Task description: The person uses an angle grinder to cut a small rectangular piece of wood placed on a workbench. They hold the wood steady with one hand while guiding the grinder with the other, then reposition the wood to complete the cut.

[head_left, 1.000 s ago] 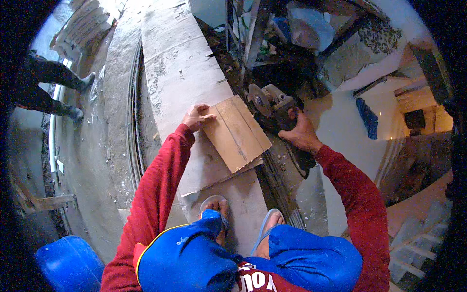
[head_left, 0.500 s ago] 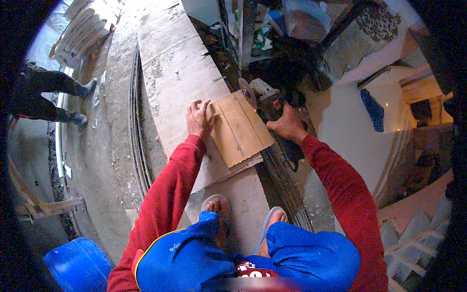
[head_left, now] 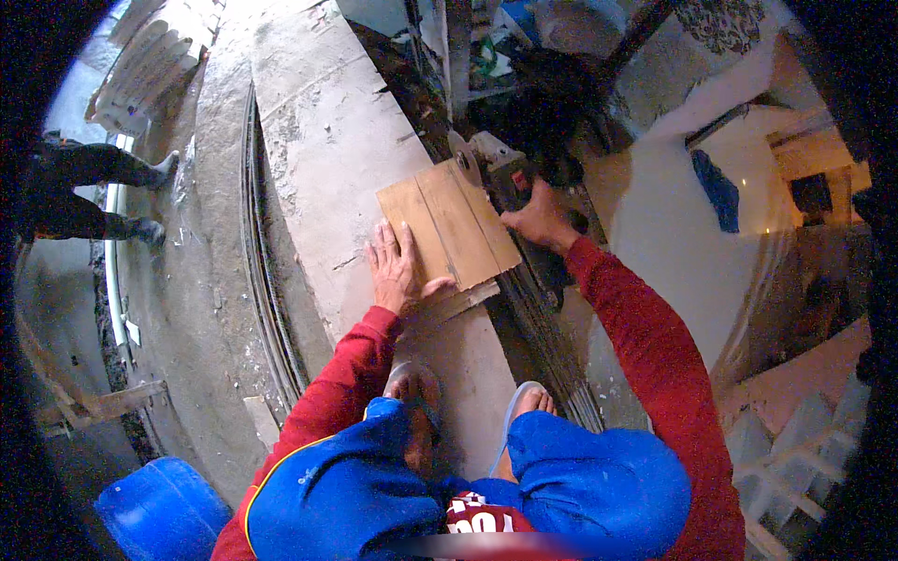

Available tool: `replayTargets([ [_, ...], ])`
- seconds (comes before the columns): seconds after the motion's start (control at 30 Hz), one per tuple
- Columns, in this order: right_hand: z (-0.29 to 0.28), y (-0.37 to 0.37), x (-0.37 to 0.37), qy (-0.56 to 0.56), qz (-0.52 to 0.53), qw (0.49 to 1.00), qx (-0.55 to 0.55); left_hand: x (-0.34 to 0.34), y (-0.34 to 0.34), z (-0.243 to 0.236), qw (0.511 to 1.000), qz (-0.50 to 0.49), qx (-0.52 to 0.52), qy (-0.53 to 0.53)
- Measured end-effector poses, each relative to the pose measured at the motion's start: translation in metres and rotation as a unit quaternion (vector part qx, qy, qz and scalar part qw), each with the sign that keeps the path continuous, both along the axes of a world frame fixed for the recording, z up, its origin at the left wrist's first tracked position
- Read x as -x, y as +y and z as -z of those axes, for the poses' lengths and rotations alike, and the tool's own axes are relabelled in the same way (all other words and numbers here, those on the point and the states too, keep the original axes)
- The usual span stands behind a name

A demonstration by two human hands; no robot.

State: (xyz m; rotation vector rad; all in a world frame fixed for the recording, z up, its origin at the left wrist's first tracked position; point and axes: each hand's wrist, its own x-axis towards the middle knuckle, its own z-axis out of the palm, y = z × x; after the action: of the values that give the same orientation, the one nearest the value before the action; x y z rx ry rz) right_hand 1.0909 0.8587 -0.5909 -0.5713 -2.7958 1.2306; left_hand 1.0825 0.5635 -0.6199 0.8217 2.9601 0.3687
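A tan, wood-patterned tile (head_left: 456, 221) with dark lines along it lies flat on the pale board in front of me. My left hand (head_left: 397, 271) rests at its lower left edge, fingers stretched out, the thumb along the near edge. At the tile's right side, my right hand (head_left: 544, 221) is closed round the body of an angle grinder (head_left: 508, 179). The grinder's round disc (head_left: 464, 157) stands on edge by the far right corner of the tile. Whether the disc touches the tile or spins, I cannot tell.
A long pale board (head_left: 323, 122) runs away from my feet. Bundled metal bars (head_left: 552, 346) lie to its right, more bars (head_left: 262, 280) to its left. A blue barrel (head_left: 164, 510) stands near left. Another person's legs (head_left: 103, 192) show at far left, near stacked sacks (head_left: 145, 79).
My left hand has slid from the tile's upper left side down to its lower left edge, its fingers straighter. The right hand keeps the grinder by the tile's far corner.
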Motion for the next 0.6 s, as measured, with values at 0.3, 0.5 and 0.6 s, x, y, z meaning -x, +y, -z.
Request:
replayTargets([
  [0.3,-0.03,0.008,-0.013,0.055,0.007,0.997,0.049,-0.005,0.002,0.0,0.998,0.017,-0.051,0.018],
  [0.5,-0.033,0.012,-0.019,-0.002,0.022,1.0,0.001,-0.021,-0.006,-0.012,0.996,0.074,-0.045,-0.023],
  [0.6,-0.032,0.012,-0.018,0.025,0.008,1.0,-0.005,-0.023,-0.009,-0.016,0.996,0.081,-0.03,-0.029],
])
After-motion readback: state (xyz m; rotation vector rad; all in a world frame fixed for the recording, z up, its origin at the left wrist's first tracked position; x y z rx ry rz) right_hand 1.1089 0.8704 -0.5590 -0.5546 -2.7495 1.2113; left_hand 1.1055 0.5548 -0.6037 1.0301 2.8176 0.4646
